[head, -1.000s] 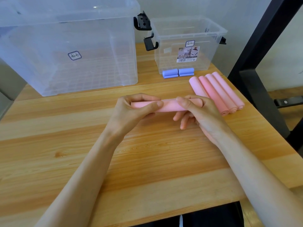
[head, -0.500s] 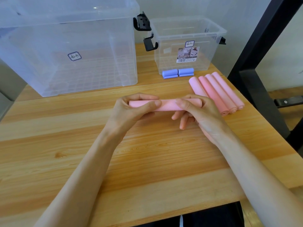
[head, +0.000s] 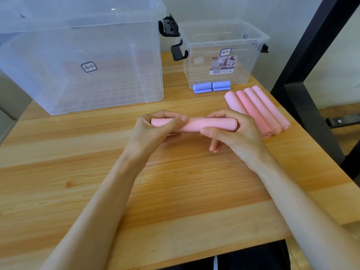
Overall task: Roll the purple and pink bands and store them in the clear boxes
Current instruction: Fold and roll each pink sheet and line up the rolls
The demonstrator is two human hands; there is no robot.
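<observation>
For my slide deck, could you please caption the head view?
Both hands, left hand and right hand, grip a rolled pink band above the wooden table, near two clear boxes.

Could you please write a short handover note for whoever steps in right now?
Left hand and right hand both grip one pink roll above the table.
Four pink rolls lie at the right; two purple rolls sit before the small clear box.
The large clear box holds no rolls, nor does the small one.
Left: store all the rolls.
</observation>
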